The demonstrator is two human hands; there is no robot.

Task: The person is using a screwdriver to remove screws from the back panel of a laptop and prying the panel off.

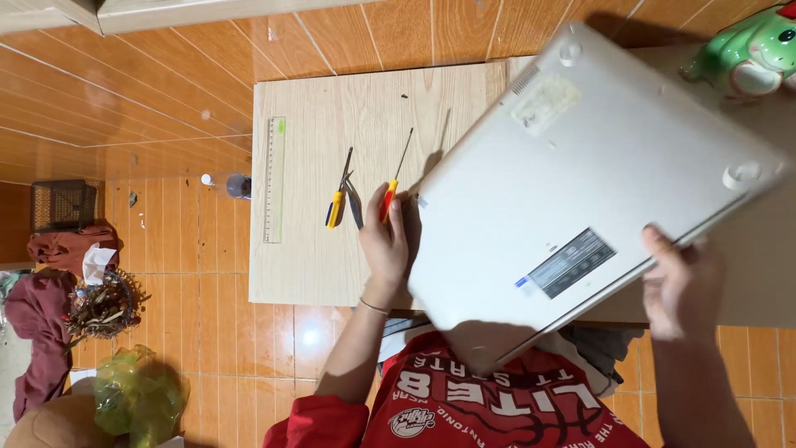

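While the silver laptop (580, 191) is held closed and underside-up above the pale wooden board (332, 257), its rubber feet and dark label are turned toward the camera, so the base panel is laid bare to view. It is tilted, one corner hanging over the red shirt (497, 406), and is carried at two opposite edges for balance. The right hand (681, 286) is closed on the near right edge, fingers wrapped over the rim. The left hand (385, 241) is pressed against the laptop's left edge, and a red-and-yellow screwdriver (396, 178) appears to be kept under its fingers; how firmly cannot be told. Just beside it, a yellow-and-blue screwdriver (338, 191) and a dark pair of tweezers or pliers (354, 203) are laid on the board, within easy reach. A clear ruler (274, 178) is set along the board's left edge, out of the way. A green ceramic figure (750, 50) is seen at the far right corner.
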